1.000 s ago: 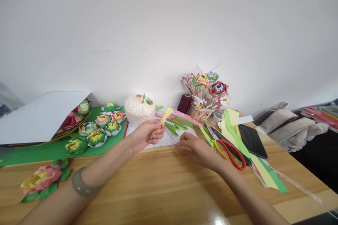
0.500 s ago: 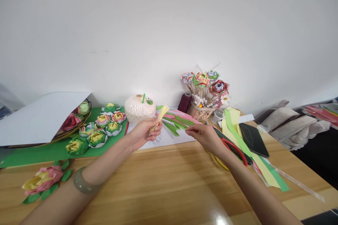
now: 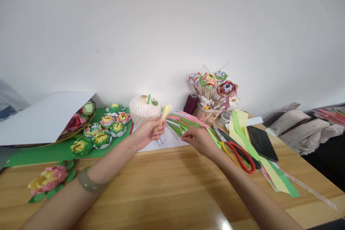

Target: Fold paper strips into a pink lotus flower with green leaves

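Note:
In the head view, my left hand [image 3: 149,133] is closed around a bundle of narrow yellow paper strips [image 3: 165,114], which fan out above the fingers. My right hand [image 3: 198,140] hovers to the right of it, thumb and forefinger pinched together; what sits between them, if anything, is too small to make out. Just behind the right hand lie green and pink folded paper strips [image 3: 183,124] on a white sheet [image 3: 151,146]. Red-handled scissors [image 3: 239,156] rest beside the right forearm, with a yellow handle partly under it.
Several folded paper flowers [image 3: 101,139] sit on green paper [image 3: 48,157] at left. A pink paper flower [image 3: 50,179] lies nearer. Behind are a foam-wrapped fruit [image 3: 141,109], a thread spool [image 3: 190,104] and a basket of paper flowers [image 3: 207,114]. Paper strips [image 3: 269,170] and a black tablet [image 3: 261,143] lie right.
My right hand has moved left, closer to the left hand, uncovering more of the scissors. My left hand still grips the yellow paper strips. The view has shifted slightly.

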`<state>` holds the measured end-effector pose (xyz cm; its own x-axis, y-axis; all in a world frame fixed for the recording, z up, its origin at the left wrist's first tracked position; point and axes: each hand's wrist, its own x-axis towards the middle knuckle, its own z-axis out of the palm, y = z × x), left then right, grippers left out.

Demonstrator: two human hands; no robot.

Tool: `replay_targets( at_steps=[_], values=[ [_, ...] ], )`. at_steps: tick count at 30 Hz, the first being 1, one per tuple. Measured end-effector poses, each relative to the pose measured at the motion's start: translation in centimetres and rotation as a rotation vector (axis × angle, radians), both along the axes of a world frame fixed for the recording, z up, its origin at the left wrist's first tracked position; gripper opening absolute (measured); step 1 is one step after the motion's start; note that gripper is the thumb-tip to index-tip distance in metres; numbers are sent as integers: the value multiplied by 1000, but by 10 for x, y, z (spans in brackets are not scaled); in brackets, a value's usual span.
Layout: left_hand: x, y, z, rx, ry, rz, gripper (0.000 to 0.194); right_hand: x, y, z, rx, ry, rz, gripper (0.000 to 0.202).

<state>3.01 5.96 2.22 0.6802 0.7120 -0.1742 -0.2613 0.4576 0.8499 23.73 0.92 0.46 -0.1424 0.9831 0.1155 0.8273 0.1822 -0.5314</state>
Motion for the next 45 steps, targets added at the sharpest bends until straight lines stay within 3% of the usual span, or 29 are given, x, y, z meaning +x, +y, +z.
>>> replay_targets(
  at_steps=[5,17,22,30,35,40,45],
  values=[
    [-3,0,4,12,5,4,23,-28,7,-7,-91,-129,37,12],
    [-4,1,10,15,1,2,20,-28,12,-13,-189,-224,38,9],
    [-4,0,13,8,8,11,20,-29,5,-7,-148,-117,76,13],
    [5,-3,4,-9,31,97,17,-21,10,21,-65,270,124,15],
    [12,-8,-4,-15,34,146,18,-29,15,19,-53,442,139,17],
    [14,-7,-6,-17,8,209,21,-40,19,10,-2,434,88,16],
    [12,-4,-7,-23,5,237,20,-27,26,13,188,246,-56,8]
  ],
)
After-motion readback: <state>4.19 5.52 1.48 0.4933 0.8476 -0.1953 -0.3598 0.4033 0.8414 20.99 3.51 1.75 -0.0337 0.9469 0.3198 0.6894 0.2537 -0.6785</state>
